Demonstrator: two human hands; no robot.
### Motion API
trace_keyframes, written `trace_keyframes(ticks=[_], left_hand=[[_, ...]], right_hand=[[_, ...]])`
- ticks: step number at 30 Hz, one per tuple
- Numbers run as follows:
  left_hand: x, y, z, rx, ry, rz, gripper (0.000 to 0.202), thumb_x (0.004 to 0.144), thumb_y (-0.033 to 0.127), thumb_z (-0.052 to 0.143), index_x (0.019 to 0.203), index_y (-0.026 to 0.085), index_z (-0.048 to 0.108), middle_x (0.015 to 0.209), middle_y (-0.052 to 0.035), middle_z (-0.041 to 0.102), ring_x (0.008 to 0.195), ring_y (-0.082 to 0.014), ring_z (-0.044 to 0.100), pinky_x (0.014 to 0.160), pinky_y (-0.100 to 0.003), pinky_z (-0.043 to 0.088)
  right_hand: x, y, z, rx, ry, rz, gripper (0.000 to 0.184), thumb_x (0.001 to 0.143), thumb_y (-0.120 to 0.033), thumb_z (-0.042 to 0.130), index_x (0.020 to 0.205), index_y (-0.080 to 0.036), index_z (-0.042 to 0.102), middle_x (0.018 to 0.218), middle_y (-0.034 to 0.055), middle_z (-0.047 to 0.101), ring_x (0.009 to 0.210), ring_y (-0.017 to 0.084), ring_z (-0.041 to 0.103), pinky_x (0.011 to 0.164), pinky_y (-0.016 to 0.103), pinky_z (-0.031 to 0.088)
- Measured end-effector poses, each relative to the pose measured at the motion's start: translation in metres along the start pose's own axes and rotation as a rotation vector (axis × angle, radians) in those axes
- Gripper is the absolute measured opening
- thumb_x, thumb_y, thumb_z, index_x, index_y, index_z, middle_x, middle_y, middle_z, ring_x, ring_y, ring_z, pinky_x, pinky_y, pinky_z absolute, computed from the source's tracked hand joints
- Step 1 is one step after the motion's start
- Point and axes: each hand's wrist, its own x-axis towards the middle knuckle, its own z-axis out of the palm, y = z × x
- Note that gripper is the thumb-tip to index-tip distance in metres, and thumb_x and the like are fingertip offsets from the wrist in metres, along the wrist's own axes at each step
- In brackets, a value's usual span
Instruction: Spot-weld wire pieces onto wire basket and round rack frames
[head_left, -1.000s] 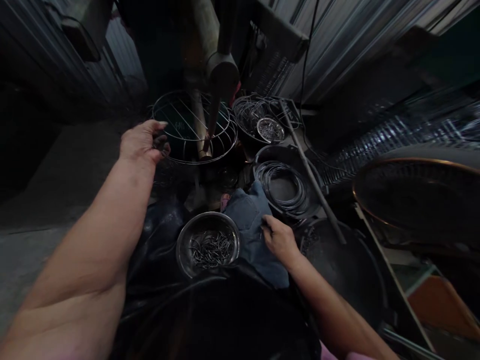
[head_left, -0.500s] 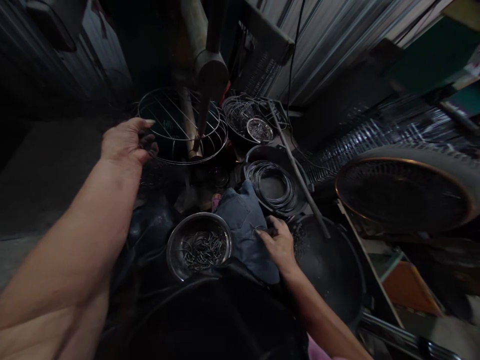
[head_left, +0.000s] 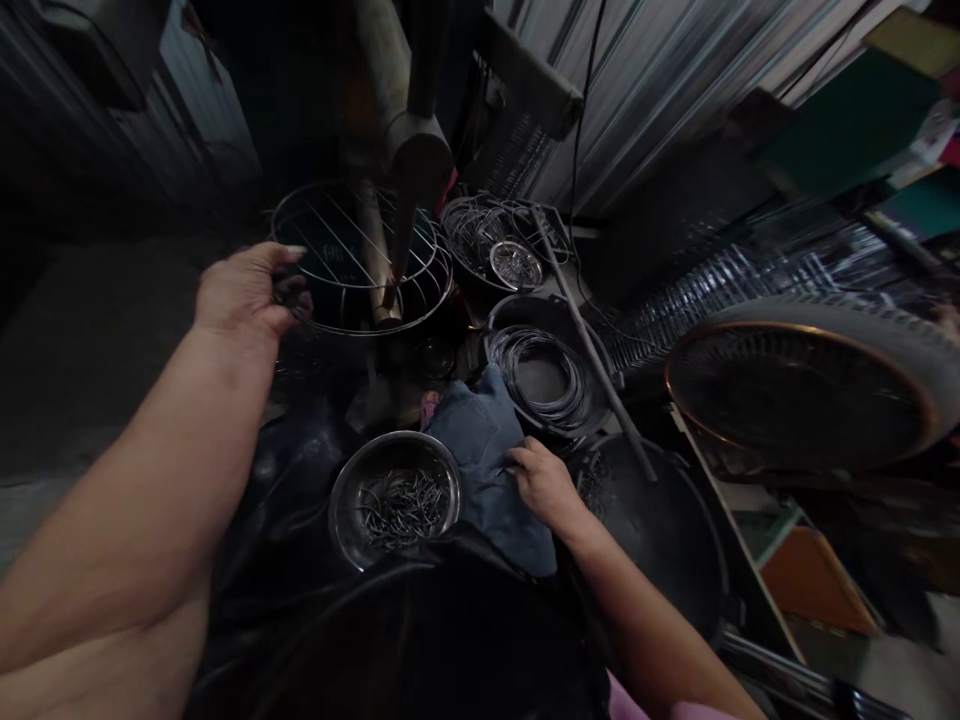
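My left hand is closed on the left rim of a round wire rack, two metal rings joined by thin bars. The rack sits around a horizontal metal post, below the dark vertical tool of a machine. Over a blue-grey cloth on my lap, my right hand has its fingers pinched together; what is between them, if anything, is too small to tell. To the cloth's left, a steel bowl holds many short bent wire pieces.
A coil of wire lies in a dark basin, with a metal rod slanting across. Behind it are more wire and a small dish. A large dark pan and a round fan stand to the right.
My right hand's fingers have drawn together over the cloth, and the hand has turned slightly. My left hand keeps hold of the wire rack. The whole view has shifted a little.
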Motion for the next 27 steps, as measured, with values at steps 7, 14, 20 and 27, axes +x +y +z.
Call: trace_keyframes(ticks=[7,14,20,27], left_hand=[[-0.016,-0.002,-0.006,-0.059,0.01,0.053,0.031,0.053,0.006,0.07,0.073,0.017,0.049,0.06,0.0038,0.053,0.053,-0.011,0.05,0.048,-0.026,0.043],[-0.031,-0.021,-0.011,-0.173,0.012,0.056,0.041,0.043,0.014,0.077,0.077,0.018,0.054,0.064,0.0029,0.055,0.053,-0.0117,0.051,0.045,-0.025,0.043],[-0.037,-0.026,-0.012,-0.269,0.064,0.095,0.044,0.044,0.013,0.078,0.08,0.02,0.055,0.068,0.0036,0.055,0.059,-0.0116,0.052,0.048,-0.025,0.045],[-0.05,-0.035,-0.005,-0.283,0.036,0.144,0.041,0.047,0.015,0.079,0.081,0.018,0.056,0.07,0.0047,0.052,0.057,-0.009,0.05,0.05,-0.023,0.043]], right_hand=[[0.014,0.009,-0.006,-0.051,0.221,-0.007,0.031,0.084,-0.016,0.04,0.097,-0.016,0.069,0.087,0.0091,0.07,0.08,0.02,0.066,0.071,0.028,0.048],[0.029,-0.018,-0.007,-0.417,-0.138,0.088,0.032,0.081,-0.005,0.043,0.093,-0.019,0.069,0.081,0.0068,0.068,0.065,0.016,0.064,0.051,0.024,0.034],[0.049,-0.016,-0.029,0.051,-0.125,0.019,0.025,0.078,-0.011,0.047,0.089,-0.017,0.069,0.085,0.0087,0.071,0.081,0.02,0.066,0.071,0.027,0.047],[0.124,-0.112,-0.052,1.011,0.199,-0.09,0.02,0.076,-0.034,0.062,0.086,-0.018,0.068,0.065,0.0004,0.064,0.055,0.014,0.058,0.056,0.026,0.048]])
